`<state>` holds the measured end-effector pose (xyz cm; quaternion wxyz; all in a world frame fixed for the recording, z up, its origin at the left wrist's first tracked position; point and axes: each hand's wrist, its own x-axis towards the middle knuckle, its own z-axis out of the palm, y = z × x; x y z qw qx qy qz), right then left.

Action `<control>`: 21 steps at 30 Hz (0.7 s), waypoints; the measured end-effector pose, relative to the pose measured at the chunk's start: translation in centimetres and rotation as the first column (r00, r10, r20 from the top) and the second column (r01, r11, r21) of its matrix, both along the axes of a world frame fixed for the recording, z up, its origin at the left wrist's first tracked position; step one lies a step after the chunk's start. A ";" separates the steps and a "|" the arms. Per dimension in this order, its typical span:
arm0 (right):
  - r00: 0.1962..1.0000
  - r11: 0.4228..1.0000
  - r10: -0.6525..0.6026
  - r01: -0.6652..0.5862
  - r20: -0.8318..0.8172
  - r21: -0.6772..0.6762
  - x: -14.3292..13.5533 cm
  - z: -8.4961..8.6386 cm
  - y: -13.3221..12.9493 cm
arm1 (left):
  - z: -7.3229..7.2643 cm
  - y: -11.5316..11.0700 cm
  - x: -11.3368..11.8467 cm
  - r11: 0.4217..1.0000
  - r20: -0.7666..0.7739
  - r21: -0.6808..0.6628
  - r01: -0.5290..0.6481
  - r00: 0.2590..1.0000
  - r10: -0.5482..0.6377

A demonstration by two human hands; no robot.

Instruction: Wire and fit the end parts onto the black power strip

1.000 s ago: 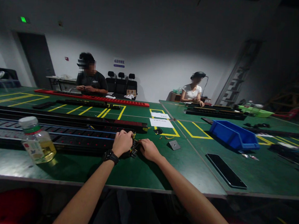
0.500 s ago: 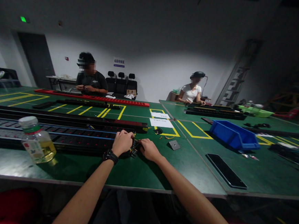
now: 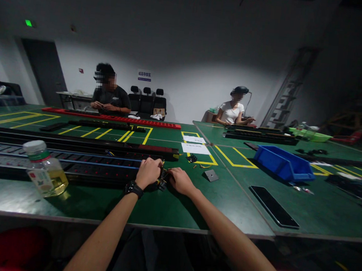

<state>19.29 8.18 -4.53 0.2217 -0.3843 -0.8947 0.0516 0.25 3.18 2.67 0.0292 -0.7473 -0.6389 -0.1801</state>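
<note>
A long black panel (image 3: 96, 171) with rows of slots and red dots lies across the table at left. My left hand (image 3: 148, 171), a black watch on its wrist, is closed over the panel's right end. Its fingertips meet a small cluster of black parts and yellow wires (image 3: 163, 178) there. From the other side my right hand (image 3: 181, 180) pinches at the same cluster, apparently on a thin yellow wire. The fingertips of both hands are partly hidden. Close behind lies a long black rail (image 3: 136, 150).
A drink bottle (image 3: 45, 170) stands at left. To the right are a square metal plate (image 3: 211, 175), a phone (image 3: 273, 206) and a blue bin (image 3: 283, 165). White paper labels (image 3: 195, 148) lie ahead. Across the table sit co-workers, one in dark clothing (image 3: 116, 99), one in white (image 3: 231, 112).
My hands stay at the panel's end with only slight finger movement. The co-worker in white has raised one hand.
</note>
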 end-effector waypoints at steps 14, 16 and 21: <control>0.999 0.999 0.022 -0.023 0.038 0.024 0.0 0.0 0.0 | -0.3 0.3 -0.3 1.000 0.018 0.018 0.020 1.000 -0.020; 0.999 1.000 0.016 -0.017 0.041 0.019 0.0 0.1 -0.1 | -0.3 0.3 -0.3 1.000 0.020 0.016 0.023 1.000 -0.023; 1.000 1.000 0.008 -0.008 0.026 0.014 0.0 0.2 -0.3 | -0.2 0.2 -0.4 1.000 0.035 0.017 0.025 0.999 -0.025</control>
